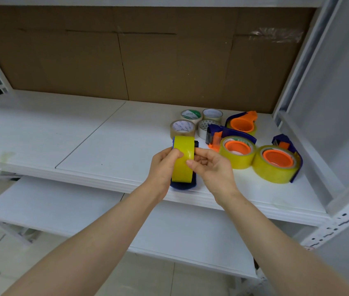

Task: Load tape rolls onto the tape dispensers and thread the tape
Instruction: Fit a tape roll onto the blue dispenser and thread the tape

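Farthest left we see the white shelf (66, 133), with a brown cardboard sheet (126, 60) standing behind it and a lower shelf (73, 208) beneath. Our left hand (164, 167) is over the shelf's front edge, its fingers curled round the left side of the yellow tape roll (182, 165) and its thumb laid on the roll's outer face. The roll stands on edge between our two hands, its broad band turned toward us. It sits in a blue dispenser (184, 185), whose curved body shows just below the roll and whose dark tip shows at the roll's upper right. Our right hand (212, 169) meets the roll from the other side: thumb and forefinger pinch at the band's right edge and the other fingers are loosely curled. Whether they have caught a loose tape end we cannot tell. Behind the hands, nearer the cardboard, four spare rolls (182, 127) lie flat in a tight cluster. Just to their right, three loaded dispensers (237, 147) lie on their sides, each blue with an orange hub. The two nearer ones carry yellow rolls that touch each other. At far right stands the shelf's white upright (340, 218).
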The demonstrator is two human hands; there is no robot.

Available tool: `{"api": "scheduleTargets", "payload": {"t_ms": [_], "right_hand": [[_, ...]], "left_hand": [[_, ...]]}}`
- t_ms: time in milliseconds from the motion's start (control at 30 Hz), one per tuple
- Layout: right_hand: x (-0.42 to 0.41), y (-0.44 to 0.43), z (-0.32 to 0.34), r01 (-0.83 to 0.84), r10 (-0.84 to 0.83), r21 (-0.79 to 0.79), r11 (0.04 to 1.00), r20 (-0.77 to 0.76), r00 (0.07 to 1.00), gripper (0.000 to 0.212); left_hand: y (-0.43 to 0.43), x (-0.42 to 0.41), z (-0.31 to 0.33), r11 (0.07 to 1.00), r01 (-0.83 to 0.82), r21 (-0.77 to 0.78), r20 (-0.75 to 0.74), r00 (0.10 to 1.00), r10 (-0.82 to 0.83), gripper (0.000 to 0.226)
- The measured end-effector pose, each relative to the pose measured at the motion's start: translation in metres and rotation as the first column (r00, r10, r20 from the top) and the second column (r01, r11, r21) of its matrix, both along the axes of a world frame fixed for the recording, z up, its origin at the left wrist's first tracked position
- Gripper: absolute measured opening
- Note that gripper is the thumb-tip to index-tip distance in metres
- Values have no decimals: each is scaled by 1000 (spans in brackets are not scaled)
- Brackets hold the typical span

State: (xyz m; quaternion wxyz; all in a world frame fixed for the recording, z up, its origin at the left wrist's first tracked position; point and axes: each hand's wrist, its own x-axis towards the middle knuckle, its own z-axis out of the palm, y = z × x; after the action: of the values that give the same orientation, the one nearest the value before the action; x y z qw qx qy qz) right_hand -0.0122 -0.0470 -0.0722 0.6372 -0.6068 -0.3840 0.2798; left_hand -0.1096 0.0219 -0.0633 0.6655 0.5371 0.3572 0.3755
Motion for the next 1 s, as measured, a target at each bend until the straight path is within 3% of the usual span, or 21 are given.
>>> {"api": "scheduleTargets", "payload": {"t_ms": [167,467,567,800,867,1000], "right_hand": [[-11,-5,-14,2,-4,38,999,50,999,38],[-12,-5,-16,25,-13,-40,999,286,958,34],[-14,-3,-14,42,-28,-42,998,295,955,34],[-9,0,-12,40,-23,-53,998,284,959,34],[-8,0,-9,32,-9,-72,997,294,956,36],[2,3,5,93,-63,-29,995,533,844,56]], "left_hand": [[1,1,1,998,-59,-11,-7,998,59,21],[4,5,8,995,-84,-51,-64,995,81,15],[4,5,9,994,-83,-77,-74,994,77,13],[7,3,10,993,-8,-116,-43,999,4,32],[9,1,8,988,57,-143,19,998,-54,29],[16,0,1,988,127,-87,62,991,-122,54]]}}
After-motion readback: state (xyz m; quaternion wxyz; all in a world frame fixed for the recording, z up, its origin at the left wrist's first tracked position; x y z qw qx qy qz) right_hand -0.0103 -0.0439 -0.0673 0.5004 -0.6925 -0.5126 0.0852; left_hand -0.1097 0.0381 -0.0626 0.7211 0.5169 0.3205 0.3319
